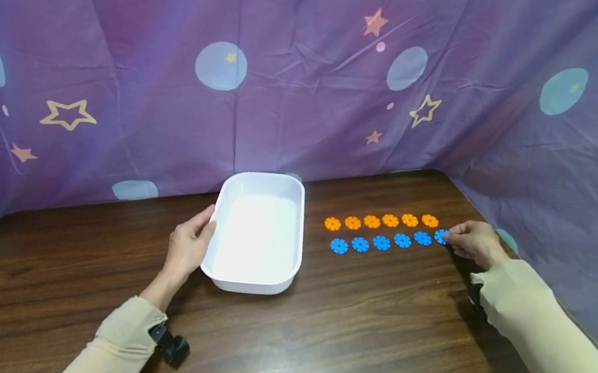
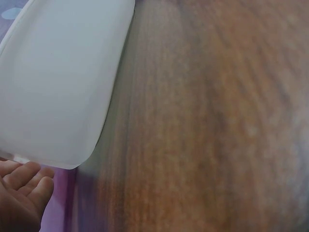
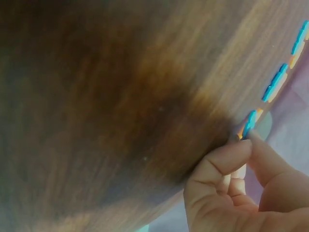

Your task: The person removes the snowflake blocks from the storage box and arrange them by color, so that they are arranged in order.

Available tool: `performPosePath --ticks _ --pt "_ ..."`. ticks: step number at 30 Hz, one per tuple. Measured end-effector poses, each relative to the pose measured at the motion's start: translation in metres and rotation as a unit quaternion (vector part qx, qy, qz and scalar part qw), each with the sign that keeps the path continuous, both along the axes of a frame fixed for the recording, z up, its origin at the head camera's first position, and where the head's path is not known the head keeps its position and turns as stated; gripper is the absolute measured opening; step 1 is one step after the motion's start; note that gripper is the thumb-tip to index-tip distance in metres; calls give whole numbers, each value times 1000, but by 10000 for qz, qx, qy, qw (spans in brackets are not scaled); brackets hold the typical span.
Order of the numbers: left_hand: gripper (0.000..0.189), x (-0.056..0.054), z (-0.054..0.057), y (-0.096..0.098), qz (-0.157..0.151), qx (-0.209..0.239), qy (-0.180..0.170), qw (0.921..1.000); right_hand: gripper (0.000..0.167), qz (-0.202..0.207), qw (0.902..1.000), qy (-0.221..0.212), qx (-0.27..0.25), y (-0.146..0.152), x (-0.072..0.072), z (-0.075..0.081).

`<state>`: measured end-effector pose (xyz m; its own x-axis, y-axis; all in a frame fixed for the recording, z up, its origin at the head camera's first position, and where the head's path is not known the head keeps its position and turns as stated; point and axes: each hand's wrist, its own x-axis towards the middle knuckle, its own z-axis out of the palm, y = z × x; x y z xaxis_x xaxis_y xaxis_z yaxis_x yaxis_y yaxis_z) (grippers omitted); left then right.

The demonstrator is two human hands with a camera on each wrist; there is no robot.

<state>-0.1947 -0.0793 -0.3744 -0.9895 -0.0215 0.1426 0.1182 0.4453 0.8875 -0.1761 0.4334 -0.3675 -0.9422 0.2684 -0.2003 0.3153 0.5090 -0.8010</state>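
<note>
A white rectangular tray (image 1: 256, 231) stands on the table. My left hand (image 1: 189, 241) is at its left side, with fingertips and thumb touching the rim. In the left wrist view the fingers (image 2: 21, 176) show outside the tray wall, loosely bent. To the right, my right hand (image 1: 476, 241) pinches the rightmost blue notched disc (image 1: 442, 236) between thumb and index finger, at table level. In the right wrist view that blue disc (image 3: 249, 122) shows edge-on at the fingertips. Several other blue notched discs (image 1: 381, 243) continue leftward in a row. Behind them runs a row of orange notched discs (image 1: 390, 220).
The brown wooden table (image 1: 359, 333) meets a purple curtain (image 1: 301, 86) with stars and spots at the back and right. The tray's far end stands near the back curtain. A black wrist camera (image 1: 170, 346) is strapped at the left sleeve.
</note>
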Motion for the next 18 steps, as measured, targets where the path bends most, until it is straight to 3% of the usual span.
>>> performPosePath --ticks 18 --pt "39 0 -1 0 18 -24 7 10000 16 -85 9981 -270 552 1 -1 0"
